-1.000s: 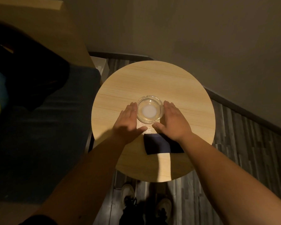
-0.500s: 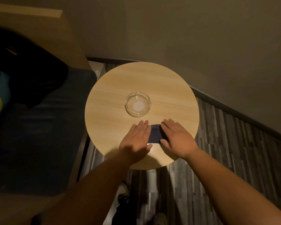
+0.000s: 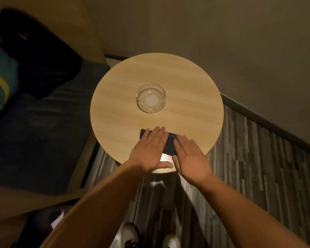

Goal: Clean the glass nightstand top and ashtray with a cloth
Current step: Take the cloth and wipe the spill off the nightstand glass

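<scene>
I am looking down on a round worktop (image 3: 115, 108) with a pale wood-grain look under warm, dim light. A clear glass ashtray (image 3: 151, 100) is sitting near its centre, well apart from my hands. Both hands are lying flat, fingers stretched out, pressing on a dark folded cloth (image 3: 169, 144) at the near edge of the worktop: the left hand (image 3: 150, 151) is covering its left part, the right hand (image 3: 190, 158) its right part, and neither is curling around it. A plain beige wall (image 3: 222, 33) is rising behind, with a dark skirting along a grey plank floor (image 3: 258, 176). To the left, a dark blue bed (image 3: 34, 131) is running beside the worktop. My pale shoes (image 3: 170, 241) are showing below.
</scene>
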`<state>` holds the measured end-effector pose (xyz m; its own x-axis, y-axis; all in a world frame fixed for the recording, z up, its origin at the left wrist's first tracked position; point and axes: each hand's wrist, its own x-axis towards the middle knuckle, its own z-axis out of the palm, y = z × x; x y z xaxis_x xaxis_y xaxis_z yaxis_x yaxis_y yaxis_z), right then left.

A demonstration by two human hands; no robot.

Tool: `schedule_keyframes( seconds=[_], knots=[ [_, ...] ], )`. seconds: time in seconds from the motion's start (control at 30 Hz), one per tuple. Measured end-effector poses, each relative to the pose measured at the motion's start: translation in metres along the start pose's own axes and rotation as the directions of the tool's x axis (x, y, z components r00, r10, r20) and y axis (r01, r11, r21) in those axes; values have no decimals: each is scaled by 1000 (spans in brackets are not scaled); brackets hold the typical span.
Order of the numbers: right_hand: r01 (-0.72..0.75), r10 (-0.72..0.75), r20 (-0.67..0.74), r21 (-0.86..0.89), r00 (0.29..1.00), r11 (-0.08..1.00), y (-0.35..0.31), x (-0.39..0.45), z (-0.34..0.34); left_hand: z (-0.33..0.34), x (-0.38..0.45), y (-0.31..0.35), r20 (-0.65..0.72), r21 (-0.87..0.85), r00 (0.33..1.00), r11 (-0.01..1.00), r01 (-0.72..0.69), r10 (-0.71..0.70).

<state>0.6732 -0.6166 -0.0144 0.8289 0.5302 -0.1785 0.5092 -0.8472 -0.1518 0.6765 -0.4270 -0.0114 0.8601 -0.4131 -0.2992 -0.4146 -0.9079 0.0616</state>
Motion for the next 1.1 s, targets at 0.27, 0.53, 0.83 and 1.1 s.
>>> schedule_keyframes(
  seconds=[0.27, 0.53, 0.83, 1.1],
  knots=[
    [76, -76, 88, 2, 993, 997, -33, -45, -4, 11, -66, 24, 51, 22, 997, 998, 65, -66],
    [76, -78, 165, 16, 983, 997, -72, -54, -51, -14, -153, 26, 231, -370, 906, 829, 419, -355],
    [465, -434, 234, -94, 870, 880, -276, -25, -91, -21, -395, 12, 367, -740, 670, 235, 631, -645],
    [750, -715, 237, -116, 658, 651, -513, -55, -67, 15, -573, -43, 472, -619, 341, -31, 785, -813]
  ],
)
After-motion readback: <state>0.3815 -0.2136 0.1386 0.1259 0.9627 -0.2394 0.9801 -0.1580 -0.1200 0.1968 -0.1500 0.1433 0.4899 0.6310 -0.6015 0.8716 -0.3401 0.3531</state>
